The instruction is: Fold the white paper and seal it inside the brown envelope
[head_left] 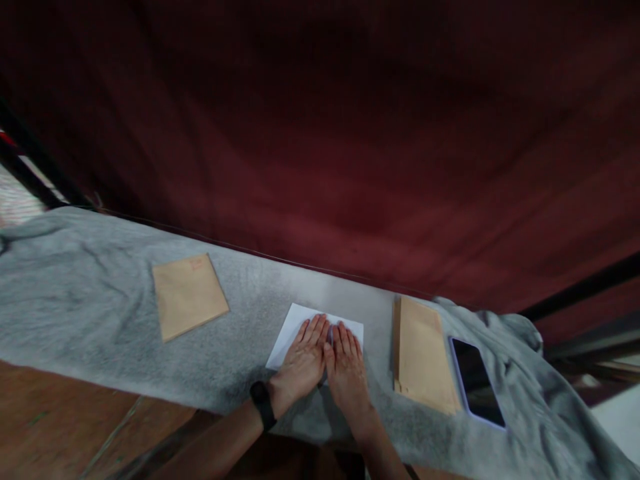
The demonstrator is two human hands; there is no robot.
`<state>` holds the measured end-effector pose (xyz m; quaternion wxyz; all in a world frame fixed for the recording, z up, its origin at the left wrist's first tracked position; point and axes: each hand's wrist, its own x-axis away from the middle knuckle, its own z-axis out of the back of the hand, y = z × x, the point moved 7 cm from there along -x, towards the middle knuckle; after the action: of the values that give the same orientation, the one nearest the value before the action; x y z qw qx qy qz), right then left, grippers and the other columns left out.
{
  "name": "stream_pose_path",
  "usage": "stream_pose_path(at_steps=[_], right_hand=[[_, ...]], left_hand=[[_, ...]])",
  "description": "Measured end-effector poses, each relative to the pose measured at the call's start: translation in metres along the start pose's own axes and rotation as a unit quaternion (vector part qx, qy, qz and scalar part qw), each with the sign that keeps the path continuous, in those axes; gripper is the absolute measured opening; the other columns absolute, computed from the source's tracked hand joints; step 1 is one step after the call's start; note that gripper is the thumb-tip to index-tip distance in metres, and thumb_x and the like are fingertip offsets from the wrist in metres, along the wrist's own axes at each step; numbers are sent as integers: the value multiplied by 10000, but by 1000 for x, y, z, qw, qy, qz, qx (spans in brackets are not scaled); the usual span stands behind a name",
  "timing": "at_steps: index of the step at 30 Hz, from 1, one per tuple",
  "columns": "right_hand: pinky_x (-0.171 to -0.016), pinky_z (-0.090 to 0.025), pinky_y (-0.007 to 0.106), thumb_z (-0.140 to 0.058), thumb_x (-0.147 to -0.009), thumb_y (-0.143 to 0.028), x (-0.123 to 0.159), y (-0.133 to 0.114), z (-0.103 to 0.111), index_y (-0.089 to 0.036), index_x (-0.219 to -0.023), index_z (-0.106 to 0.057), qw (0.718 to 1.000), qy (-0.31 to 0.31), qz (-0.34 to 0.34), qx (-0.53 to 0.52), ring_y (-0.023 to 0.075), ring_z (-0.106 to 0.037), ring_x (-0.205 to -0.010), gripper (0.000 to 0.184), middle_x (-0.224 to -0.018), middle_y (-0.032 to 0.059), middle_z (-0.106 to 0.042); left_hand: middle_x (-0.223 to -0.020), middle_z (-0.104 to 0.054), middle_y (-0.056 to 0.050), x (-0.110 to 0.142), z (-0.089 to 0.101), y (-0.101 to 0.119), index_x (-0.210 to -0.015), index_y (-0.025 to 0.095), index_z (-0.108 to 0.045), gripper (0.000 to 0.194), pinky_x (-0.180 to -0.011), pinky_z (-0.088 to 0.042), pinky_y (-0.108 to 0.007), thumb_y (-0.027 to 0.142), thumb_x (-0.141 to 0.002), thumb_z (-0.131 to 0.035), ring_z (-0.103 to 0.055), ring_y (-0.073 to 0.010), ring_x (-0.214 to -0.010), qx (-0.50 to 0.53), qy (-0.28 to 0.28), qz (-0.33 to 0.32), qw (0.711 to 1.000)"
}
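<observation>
Head view: hands (305,351) (346,367) on white paper (290,333); red marking (197,265) on envelope (187,301) illegible.

I stand at an improvised workspace; whether it belongs to a home or a workshop, I cannot determine. Evidence noted: a narrow tabletop (250,320) draped in rumpled grey cloth (90,287), white paper (289,333) on it, dark red fabric (325,147) hanging behind, brown floor (60,407) below.
</observation>
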<state>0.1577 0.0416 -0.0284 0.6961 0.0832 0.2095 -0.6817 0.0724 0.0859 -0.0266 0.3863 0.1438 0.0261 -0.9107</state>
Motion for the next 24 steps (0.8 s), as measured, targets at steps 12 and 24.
stream_pose_path(at_steps=[12, 24], right_hand=[[-1197, -339, 458, -283, -1076, -273, -12, 3, 8, -136, -1456, -537, 996, -86, -28, -2, 249, -413, -1465, 478, -1551, 146, -482], [-1248, -258, 437, -276, -1085, -336, -31, -3, 9, -169, -1482, -507, 983, -164, -36, -77, 214, -369, -1491, 488, -1602, 67, -413]], left_hand=[[-1556, -441, -221, 23, 9, 13, -1474, 16, -453, 532, -1200, -357, -486, 251, -1001, -390, -361, -296, -1490, 12, 12, -12, 1000], [-1490, -505, -268, 49, 17, 35, -1456, 20, -468, 631, -1123, -447, -476, 414, -967, -532, -502, -327, -1397, 31, 26, -30, 999]])
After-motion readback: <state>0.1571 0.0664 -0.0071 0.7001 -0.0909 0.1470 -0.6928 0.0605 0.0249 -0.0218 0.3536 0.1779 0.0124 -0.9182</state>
